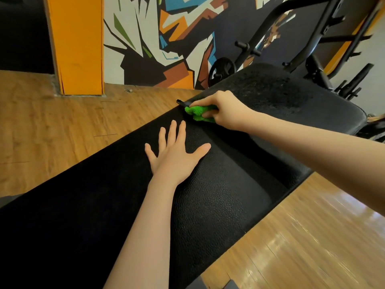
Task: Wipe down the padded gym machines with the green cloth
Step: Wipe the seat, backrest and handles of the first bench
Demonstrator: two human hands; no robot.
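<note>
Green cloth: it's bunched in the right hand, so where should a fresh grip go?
Grip the free end of the green cloth that sticks out left of the right hand, coming from the left. The rest is wadded inside the curled fingers against the black pad.

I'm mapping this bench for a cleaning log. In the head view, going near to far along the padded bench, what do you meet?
Near to far: left hand flat on the near pad → green cloth gripped by the right hand at the gap between the pads → far pad → black weight plate → painted wall.
</note>
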